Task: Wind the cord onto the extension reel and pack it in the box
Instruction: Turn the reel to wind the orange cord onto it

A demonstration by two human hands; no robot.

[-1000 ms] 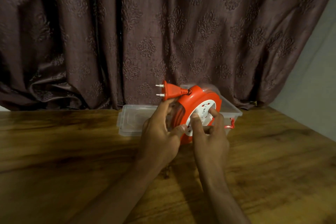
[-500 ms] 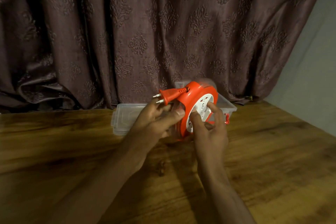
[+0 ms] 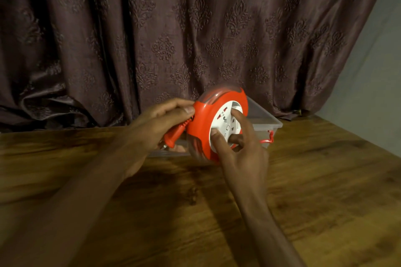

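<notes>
Reel [image 3: 201,123] held upright before clear box [image 3: 265,119], left hand [image 3: 152,123] fingers gripping rim, right hand [image 3: 240,149] fingers curled on socket face.

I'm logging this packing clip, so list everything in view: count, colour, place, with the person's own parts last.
extension reel: one, orange rim with white socket face, held upright above the table in front of the box
plug: one, orange, at the reel's left edge, pointing down-left under the left hand
box: one, clear plastic, on the table behind the reel, with an orange latch on its right side
table: one, brown wood grain, across the lower half
curtain: one, dark brown with embossed motifs, behind the table
wall: one, pale grey, far right
left hand: one, fingers curled on the reel's left rim
right hand: one, fingers on the white socket face
</notes>
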